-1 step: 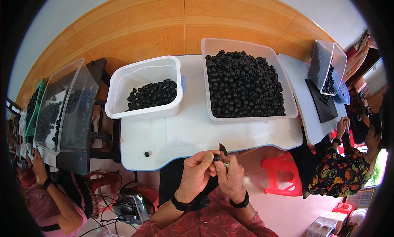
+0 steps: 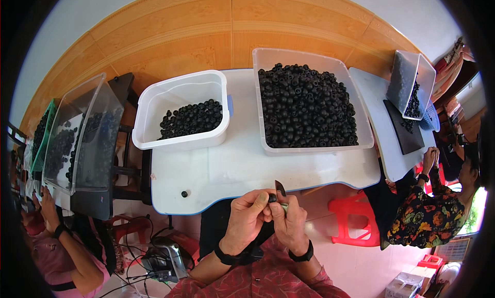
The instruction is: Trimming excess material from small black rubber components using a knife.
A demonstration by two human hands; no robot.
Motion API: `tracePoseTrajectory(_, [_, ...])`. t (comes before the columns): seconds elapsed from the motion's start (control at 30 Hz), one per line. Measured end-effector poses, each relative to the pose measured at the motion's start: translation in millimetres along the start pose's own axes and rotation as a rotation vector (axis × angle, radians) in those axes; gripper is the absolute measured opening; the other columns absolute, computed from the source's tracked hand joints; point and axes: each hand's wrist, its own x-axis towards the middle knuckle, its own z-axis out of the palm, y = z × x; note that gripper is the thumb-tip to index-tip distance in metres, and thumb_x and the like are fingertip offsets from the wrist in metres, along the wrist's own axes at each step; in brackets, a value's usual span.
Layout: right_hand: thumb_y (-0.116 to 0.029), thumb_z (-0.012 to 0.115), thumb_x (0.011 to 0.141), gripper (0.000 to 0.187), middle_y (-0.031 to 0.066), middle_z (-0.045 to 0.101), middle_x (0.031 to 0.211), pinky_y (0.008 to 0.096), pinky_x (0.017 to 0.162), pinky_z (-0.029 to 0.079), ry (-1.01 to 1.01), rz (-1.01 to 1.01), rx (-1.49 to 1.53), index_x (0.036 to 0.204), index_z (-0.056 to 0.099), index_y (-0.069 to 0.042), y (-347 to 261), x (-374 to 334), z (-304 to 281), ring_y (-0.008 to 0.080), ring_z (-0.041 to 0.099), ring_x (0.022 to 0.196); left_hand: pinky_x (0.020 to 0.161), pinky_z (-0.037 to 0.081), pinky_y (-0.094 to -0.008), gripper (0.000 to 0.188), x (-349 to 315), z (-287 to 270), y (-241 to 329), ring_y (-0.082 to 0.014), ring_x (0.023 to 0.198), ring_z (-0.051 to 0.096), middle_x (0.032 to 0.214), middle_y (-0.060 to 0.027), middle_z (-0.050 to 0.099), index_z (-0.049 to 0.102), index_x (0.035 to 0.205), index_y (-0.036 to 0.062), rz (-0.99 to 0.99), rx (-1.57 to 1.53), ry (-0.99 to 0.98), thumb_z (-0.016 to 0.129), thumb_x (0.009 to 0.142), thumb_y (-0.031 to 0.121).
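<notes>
My left hand (image 2: 245, 215) pinches a small round black piece (image 2: 272, 198) between thumb and fingertips, just past the table's near edge. Closed around the pale green handle of a small knife (image 2: 280, 187), my right hand (image 2: 290, 224) meets the left. The knife's dark blade points up beside the piece. Most of the handle is hidden in my fingers. Similar black pieces (image 2: 307, 107) with holes fill a large translucent bin (image 2: 319, 150) at the right of the table. A white tub (image 2: 180, 144) on the left holds a smaller heap of them (image 2: 192, 118).
One loose black piece (image 2: 184, 194) lies near the front left of the white table (image 2: 232, 169). Co-workers sit at either side, with a person's hand (image 2: 49, 208) at far left and a flowered sleeve (image 2: 423, 215) at right. A red stool (image 2: 356, 215) stands right of me.
</notes>
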Motion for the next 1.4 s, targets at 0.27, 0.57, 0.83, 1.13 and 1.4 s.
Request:
tracePoseTrajectory(0.27, [-0.022, 0.058, 0.095, 0.027, 0.0153, 0.063, 0.068, 0.0383, 0.049, 0.049, -0.030, -0.063, -0.078, 0.088, 0.044, 0.000, -1, 1, -5, 0.0342, 0.064, 0.059, 0.055, 0.046, -0.0212, 0.022, 1, 0, 2, -0.0078, 0.064, 0.055, 0.081, -0.0056, 0.064, 0.066, 0.104, -0.0024, 0.005, 0.071, -0.033, 0.057, 0.096, 0.017])
tracePoseTrajectory(0.57, [-0.021, 0.062, 0.092, 0.025, 0.0147, 0.058, 0.065, 0.0409, 0.045, 0.046, 0.052, -0.209, -0.295, 0.083, 0.049, -0.002, 11, 0, 4, 0.0333, 0.060, 0.054, 0.055, 0.044, -0.0203, 0.025, -2, -1, -5, -0.0070, 0.058, 0.051, 0.072, -0.0024, 0.060, 0.066, 0.108, -0.0037, 0.075, 0.157, 0.069, 0.058, 0.096, 0.016])
tracePoseTrajectory(0.83, [-0.017, 0.066, 0.089, 0.021, 0.0122, 0.056, 0.063, 0.0397, 0.044, 0.044, 0.047, -0.333, -0.392, 0.084, 0.052, -0.002, 14, 0, 9, 0.0310, 0.059, 0.052, 0.054, 0.040, -0.0189, 0.024, -2, -3, -4, -0.0061, 0.058, 0.049, 0.070, -0.0008, 0.059, 0.066, 0.108, -0.0041, 0.067, 0.155, 0.134, 0.057, 0.096, 0.016])
tracePoseTrajectory(1.13, [-0.012, 0.060, 0.094, 0.017, 0.0057, 0.066, 0.072, 0.0233, 0.056, 0.052, 0.059, 0.047, 0.243, 0.094, 0.051, 0.002, -13, -2, -6, 0.0090, 0.064, 0.065, 0.057, 0.042, -0.0217, 0.026, -1, -5, 0, -0.0068, 0.063, 0.050, 0.074, -0.0013, 0.059, 0.065, 0.108, -0.0024, -0.018, 0.013, -0.066, 0.054, 0.098, 0.019])
tracePoseTrajectory(1.4, [-0.016, 0.062, 0.094, 0.017, 0.0006, 0.061, 0.065, 0.0184, 0.044, 0.039, -0.013, 0.208, 0.509, 0.095, 0.052, -0.002, -16, -4, -12, 0.0025, 0.050, 0.051, 0.058, 0.041, -0.0232, 0.026, -4, -2, 3, -0.0085, 0.065, 0.050, 0.082, -0.0033, 0.061, 0.065, 0.109, -0.0026, -0.085, -0.078, -0.115, 0.056, 0.097, 0.018])
